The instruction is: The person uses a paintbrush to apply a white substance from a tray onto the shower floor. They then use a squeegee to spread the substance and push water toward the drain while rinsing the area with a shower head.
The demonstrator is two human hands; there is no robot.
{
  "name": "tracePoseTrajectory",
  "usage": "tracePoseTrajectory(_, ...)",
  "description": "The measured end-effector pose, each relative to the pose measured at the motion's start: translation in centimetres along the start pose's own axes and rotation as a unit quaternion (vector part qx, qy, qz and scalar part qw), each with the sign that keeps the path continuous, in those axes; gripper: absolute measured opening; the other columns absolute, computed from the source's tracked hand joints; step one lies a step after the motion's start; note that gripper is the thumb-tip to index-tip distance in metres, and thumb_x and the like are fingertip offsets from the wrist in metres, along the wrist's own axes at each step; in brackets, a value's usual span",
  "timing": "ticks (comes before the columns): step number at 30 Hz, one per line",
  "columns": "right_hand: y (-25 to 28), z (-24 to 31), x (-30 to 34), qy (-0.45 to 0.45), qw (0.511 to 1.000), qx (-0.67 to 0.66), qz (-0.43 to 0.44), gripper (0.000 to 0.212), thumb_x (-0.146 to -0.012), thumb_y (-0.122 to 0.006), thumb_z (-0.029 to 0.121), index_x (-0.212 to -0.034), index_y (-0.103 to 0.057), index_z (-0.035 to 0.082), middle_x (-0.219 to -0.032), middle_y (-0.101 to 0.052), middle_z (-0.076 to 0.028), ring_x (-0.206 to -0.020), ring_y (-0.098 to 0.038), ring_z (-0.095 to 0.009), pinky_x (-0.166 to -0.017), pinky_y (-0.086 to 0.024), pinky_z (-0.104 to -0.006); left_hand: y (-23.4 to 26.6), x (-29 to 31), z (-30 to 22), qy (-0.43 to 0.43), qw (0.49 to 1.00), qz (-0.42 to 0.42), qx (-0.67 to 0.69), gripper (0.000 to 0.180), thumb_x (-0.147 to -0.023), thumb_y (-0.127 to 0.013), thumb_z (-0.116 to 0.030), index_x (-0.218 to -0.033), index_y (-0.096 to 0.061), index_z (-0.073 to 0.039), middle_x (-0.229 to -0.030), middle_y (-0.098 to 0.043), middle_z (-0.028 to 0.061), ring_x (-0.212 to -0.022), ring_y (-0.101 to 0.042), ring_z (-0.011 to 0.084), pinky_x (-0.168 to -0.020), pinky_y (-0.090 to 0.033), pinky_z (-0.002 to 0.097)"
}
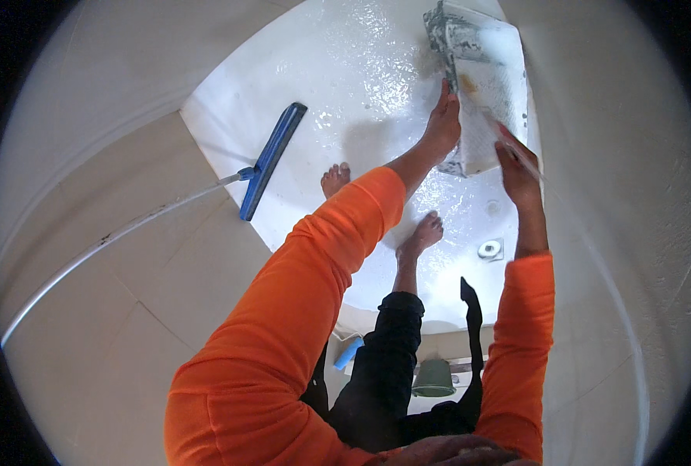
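Note:
A white paint tray (491, 81), smeared with dark grey residue at its far end and along its left side, stands tilted over the wet white shower base. My left hand (444, 124) grips the tray's left edge, fingers pointing away from me. To the right of the tray, my right hand (519, 169) is closed round a clear hose (605, 268), its end pointed at the tray. Water appears to run over the tray's ribbed surface. The hose trails down along the right side. The fingers of my right hand are partly blurred.
My bare feet (419, 234) stand on the wet shower base (283, 74). A blue floor squeegee (274, 161) with a long pale handle lies across its left edge. A round drain (490, 249) sits near my right foot. Behind are a blue paint roller (348, 353) and a green bucket (434, 379).

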State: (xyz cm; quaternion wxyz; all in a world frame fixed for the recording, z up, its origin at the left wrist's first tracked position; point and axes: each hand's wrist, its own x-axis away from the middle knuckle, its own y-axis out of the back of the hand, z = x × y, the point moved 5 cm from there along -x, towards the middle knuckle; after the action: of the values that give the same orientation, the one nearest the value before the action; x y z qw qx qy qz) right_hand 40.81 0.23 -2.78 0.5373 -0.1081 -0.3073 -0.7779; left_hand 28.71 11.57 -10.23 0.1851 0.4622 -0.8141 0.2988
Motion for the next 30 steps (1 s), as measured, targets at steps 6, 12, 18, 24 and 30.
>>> tracePoseTrajectory(6,0.7,-0.8,5.4,-0.005,0.96,0.188,0.207,0.037,-0.087,-0.058,0.007,-0.124,-0.058,0.013,-0.111,-0.064,-0.015,-0.097,-0.063,-0.023,-0.086,-0.047,-0.032,1.9,-1.4,-1.2,-0.018,0.999,-0.017,0.029,0.058,-0.1,-0.034,-0.027,-0.147,-0.011,-0.003,-0.137,-0.042,0.0152,-0.117,-0.044,0.0192,-0.099,-0.033,0.0254)
tracePoseTrajectory(12,-0.7,-1.0,1.8,0.063,0.981,0.18,-0.038,0.034,-0.094,-0.047,0.02,-0.127,-0.055,0.016,-0.106,-0.063,-0.02,-0.091,-0.063,-0.036,-0.081,-0.049,-0.0412,1.6,0.3,0.3,-0.007,0.997,0.0,-0.074,0.068,-0.096,-0.044,-0.022,-0.147,-0.003,-0.002,-0.143,-0.035,0.0222,-0.128,-0.041,0.0278,-0.102,-0.034,0.0316)
tracePoseTrajectory(18,-4.8,-1.8,6.2,0.038,0.95,0.304,0.062,0.038,-0.092,-0.048,0.019,-0.13,-0.053,0.021,-0.077,-0.061,-0.018,-0.068,-0.062,-0.033,-0.067,-0.052,-0.0429,3.5,2.0,-1.7,-0.04,0.921,-0.11,-0.372,0.059,-0.095,-0.046,-0.024,-0.143,-0.021,0.0,-0.088,-0.062,0.0252,-0.081,-0.064,0.0336,-0.072,-0.049,0.0413)
tracePoseTrajectory(24,-2.5,-5.3,1.0,-0.106,0.929,0.348,-0.067,0.037,-0.092,-0.044,0.02,-0.127,-0.053,0.013,-0.084,-0.063,-0.023,-0.072,-0.063,-0.04,-0.068,-0.051,-0.0482,4.1,3.7,-2.7,-0.079,0.922,-0.1,-0.367,0.06,-0.09,-0.049,-0.015,-0.142,-0.024,-0.002,-0.088,-0.064,0.0285,-0.083,-0.063,0.0434,-0.075,-0.049,0.0451)
tracePoseTrajectory(30,-6.6,-5.4,-0.2,-0.033,0.986,0.159,-0.022,0.034,-0.092,-0.045,0.022,-0.123,-0.057,0.016,-0.095,-0.063,-0.025,-0.085,-0.063,-0.04,-0.075,-0.05,-0.0479,3.8,3.9,-2.9,-0.144,0.899,-0.113,-0.399,0.06,-0.091,-0.048,-0.02,-0.143,-0.024,-0.003,-0.074,-0.064,0.0243,-0.067,-0.066,0.0359,-0.061,-0.051,0.0412)
